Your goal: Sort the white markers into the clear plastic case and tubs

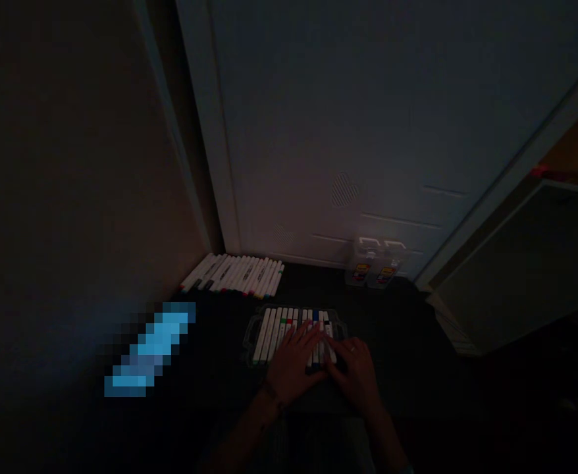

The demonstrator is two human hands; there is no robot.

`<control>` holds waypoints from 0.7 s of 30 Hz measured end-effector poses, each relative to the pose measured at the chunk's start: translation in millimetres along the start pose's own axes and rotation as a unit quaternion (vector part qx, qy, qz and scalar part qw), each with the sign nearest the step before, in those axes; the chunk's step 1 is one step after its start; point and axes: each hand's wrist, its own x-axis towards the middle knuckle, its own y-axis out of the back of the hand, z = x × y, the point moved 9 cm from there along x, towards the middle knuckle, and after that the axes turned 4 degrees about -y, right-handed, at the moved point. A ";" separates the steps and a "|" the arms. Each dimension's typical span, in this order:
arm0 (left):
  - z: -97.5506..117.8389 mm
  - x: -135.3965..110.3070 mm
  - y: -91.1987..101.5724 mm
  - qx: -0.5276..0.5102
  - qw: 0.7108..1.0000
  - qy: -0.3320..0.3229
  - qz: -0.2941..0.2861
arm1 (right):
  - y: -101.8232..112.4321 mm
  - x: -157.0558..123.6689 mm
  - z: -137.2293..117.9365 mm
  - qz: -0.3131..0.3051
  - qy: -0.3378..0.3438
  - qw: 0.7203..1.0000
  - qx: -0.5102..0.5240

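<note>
A clear plastic marker case [249, 342] lies open-topped on the dark table, with white markers [268, 332] standing side by side in two groups. A few have coloured bands in green, red and blue. My left hand [293, 359] lies flat across the middle of the case, its fingers stretched over the markers. At the right group, my right hand [355, 365] rests with thumb and forefinger apart on the markers at that end. The dim light hides much of the detail under both hands.
A row of loose white markers [239, 276] lies at the back left against the wall. Two clear plastic cases [374, 266] with handles stand upright at the back right. A bright blue pixelated patch [155, 349] shows at the left. The dark table [397, 336] meets a white panel behind.
</note>
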 end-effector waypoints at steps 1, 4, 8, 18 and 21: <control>-0.4 0.0 0.2 -0.001 1.000 0.004 0.001 | 0.8 0.2 0.2 0.002 -0.003 1.000 0.005; -0.7 0.5 0.6 -0.003 1.000 0.011 0.004 | 2.5 0.3 -0.1 0.004 -0.003 1.000 0.016; 0.1 1.4 1.1 0.002 1.000 0.014 0.005 | 1.9 1.4 -2.5 -0.010 0.001 1.000 0.016; 4.2 1.4 3.5 0.024 1.000 -0.002 -0.002 | -0.3 1.8 -3.4 -0.016 0.003 1.000 0.015; 4.6 1.6 5.0 0.025 1.000 0.001 0.003 | 0.2 2.2 -3.9 -0.022 -0.003 1.000 0.021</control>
